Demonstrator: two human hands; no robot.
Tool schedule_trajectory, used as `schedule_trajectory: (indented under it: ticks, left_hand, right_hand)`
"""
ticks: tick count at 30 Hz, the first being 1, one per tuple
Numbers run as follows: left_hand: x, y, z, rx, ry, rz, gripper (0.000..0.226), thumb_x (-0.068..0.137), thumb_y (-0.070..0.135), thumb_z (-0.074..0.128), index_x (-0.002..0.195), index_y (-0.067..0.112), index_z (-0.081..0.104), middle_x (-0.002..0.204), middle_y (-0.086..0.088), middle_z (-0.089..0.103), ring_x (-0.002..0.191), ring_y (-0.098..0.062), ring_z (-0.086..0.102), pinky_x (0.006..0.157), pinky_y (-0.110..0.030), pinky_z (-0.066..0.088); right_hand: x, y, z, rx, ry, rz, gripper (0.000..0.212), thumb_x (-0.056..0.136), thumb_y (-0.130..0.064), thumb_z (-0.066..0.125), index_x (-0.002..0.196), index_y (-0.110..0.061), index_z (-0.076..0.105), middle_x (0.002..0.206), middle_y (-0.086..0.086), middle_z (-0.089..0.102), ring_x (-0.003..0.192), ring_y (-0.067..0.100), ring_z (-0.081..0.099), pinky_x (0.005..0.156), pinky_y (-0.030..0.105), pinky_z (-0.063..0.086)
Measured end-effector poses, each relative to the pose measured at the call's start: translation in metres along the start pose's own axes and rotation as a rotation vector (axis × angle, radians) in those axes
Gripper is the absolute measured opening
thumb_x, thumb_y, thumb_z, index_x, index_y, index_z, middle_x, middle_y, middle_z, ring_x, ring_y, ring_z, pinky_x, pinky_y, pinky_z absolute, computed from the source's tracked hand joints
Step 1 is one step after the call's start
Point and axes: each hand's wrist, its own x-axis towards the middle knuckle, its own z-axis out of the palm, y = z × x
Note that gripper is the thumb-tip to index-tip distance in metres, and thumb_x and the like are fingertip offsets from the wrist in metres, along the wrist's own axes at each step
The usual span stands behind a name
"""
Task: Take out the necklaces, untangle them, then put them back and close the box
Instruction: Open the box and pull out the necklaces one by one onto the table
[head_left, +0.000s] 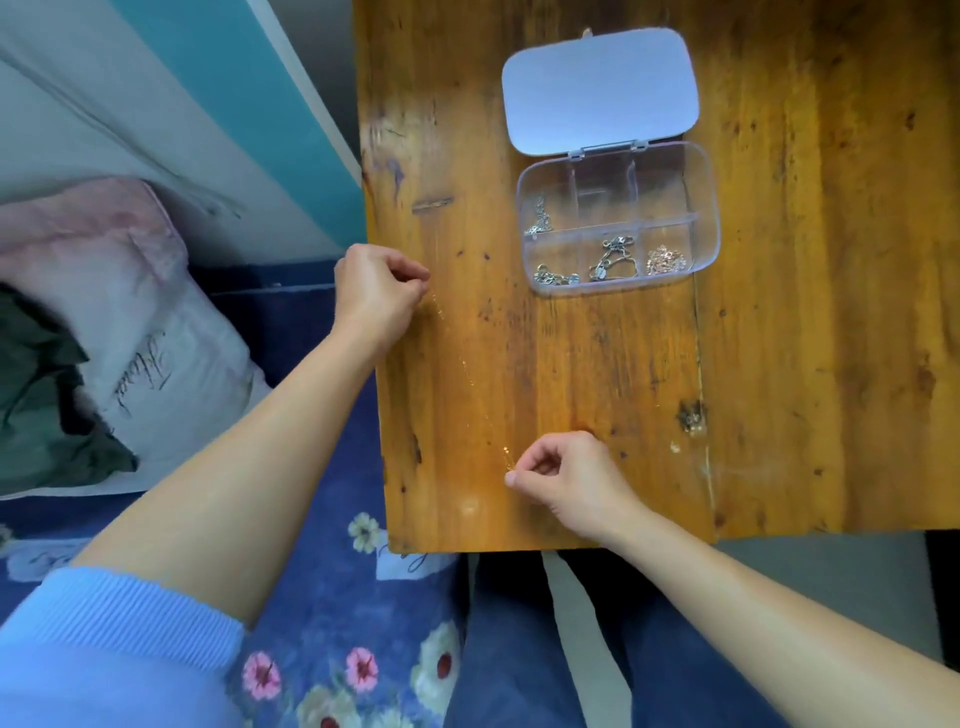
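Observation:
A thin gold necklace (467, 371) is stretched out straight over the wooden table (810, 322). My left hand (376, 296) pinches its far end near the table's left edge. My right hand (569, 480) pinches its near end close to the front edge. The clear plastic box (709, 200) stands open further back, its lid (600, 88) folded flat behind it. Silver chains lie in the left back compartment (537, 218) and two front compartments (613, 260). A rose-gold chain (666, 260) fills the front right compartment.
A small dark knot or stain (691, 415) marks the table right of my right hand. Left of the table is a bed with a blue flowered cover (332, 649) and pillows (130, 322).

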Motion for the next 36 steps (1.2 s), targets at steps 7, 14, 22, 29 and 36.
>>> schedule_trajectory:
  ticks: [7, 14, 22, 29, 36]
  left_hand:
    - [0.023, -0.01, 0.008, 0.127, -0.08, 0.17, 0.013, 0.088, 0.01, 0.067, 0.097, 0.01, 0.076, 0.098, -0.004, 0.074, 0.091, -0.014, 0.065, 0.08, -0.023, 0.049]
    - [0.038, -0.017, 0.009, 0.14, -0.146, 0.287, 0.008, 0.084, 0.011, 0.071, 0.089, 0.011, 0.076, 0.09, -0.003, 0.07, 0.083, -0.014, 0.06, 0.078, -0.029, 0.051]
    - [0.045, -0.012, 0.0, 0.131, -0.191, 0.317, 0.019, 0.083, 0.024, 0.074, 0.096, 0.011, 0.072, 0.099, -0.005, 0.062, 0.086, -0.016, 0.057, 0.079, -0.036, 0.053]
    - [0.035, 0.025, 0.009, -0.11, -0.179, 0.224, 0.022, 0.089, 0.033, 0.067, 0.091, 0.012, 0.074, 0.083, -0.001, 0.068, 0.076, -0.012, 0.061, 0.063, -0.021, 0.048]
    - [0.033, 0.05, 0.048, -0.457, -0.278, -0.051, 0.021, 0.09, 0.03, 0.066, 0.084, 0.01, 0.065, 0.072, -0.008, 0.067, 0.054, -0.012, 0.061, 0.051, -0.024, 0.049]
  right_hand:
    - [0.014, -0.018, 0.05, -0.07, 0.048, 0.079, 0.023, 0.075, -0.036, 0.08, 0.064, -0.02, 0.069, 0.053, -0.006, 0.068, 0.057, 0.008, 0.068, 0.067, 0.032, 0.058]
    - [0.021, -0.022, 0.053, -0.156, 0.045, 0.13, 0.027, 0.077, -0.04, 0.078, 0.062, -0.022, 0.066, 0.049, -0.006, 0.068, 0.048, 0.002, 0.065, 0.069, 0.033, 0.059]
    - [0.015, -0.033, 0.025, -0.216, 0.088, 0.122, 0.027, 0.073, -0.049, 0.078, 0.067, -0.025, 0.068, 0.059, -0.008, 0.069, 0.065, 0.01, 0.069, 0.071, 0.038, 0.058]
    - [0.033, -0.058, -0.088, -0.004, 0.485, -0.044, 0.018, 0.078, -0.025, 0.077, 0.063, -0.021, 0.068, 0.061, 0.004, 0.07, 0.063, 0.03, 0.069, 0.071, 0.05, 0.057]
    - [0.092, -0.087, -0.156, -0.424, 0.488, -0.078, 0.005, 0.078, -0.029, 0.075, 0.076, -0.026, 0.072, 0.082, 0.001, 0.072, 0.086, 0.026, 0.067, 0.077, 0.04, 0.055]
